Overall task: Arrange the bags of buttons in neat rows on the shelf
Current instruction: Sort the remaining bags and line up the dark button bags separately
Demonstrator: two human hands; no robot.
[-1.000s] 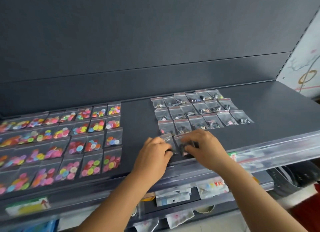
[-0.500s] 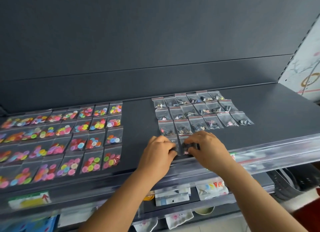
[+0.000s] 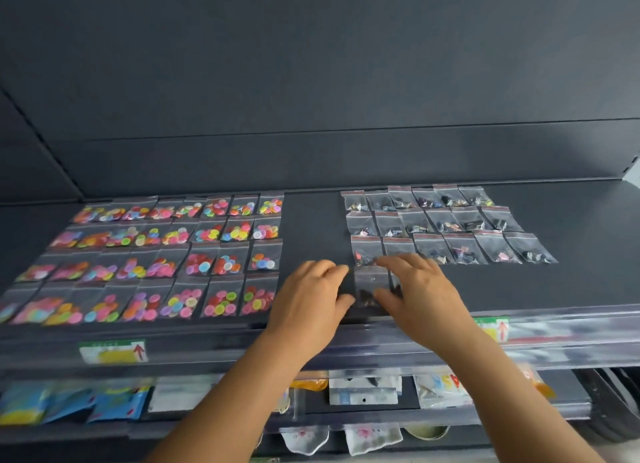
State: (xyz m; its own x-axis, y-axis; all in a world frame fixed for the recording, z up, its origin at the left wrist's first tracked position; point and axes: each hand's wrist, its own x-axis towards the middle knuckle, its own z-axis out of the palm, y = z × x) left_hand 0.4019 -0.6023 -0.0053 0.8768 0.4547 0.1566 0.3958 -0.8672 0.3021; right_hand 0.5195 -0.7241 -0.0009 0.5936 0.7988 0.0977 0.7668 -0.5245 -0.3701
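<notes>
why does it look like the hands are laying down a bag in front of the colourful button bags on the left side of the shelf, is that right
Not quite. The head view shows both hands, left hand and right hand, at a bag in front of the dark button bags on the right side of the shelf. The colourful button bags lie untouched on the left.

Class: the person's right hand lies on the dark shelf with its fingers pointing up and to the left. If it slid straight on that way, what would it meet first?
Probably the clear bag of dark buttons at the left end of the nearest full row; the right hand has its fingertips almost at that bag's lower edge, though blur hides any gap.
</notes>
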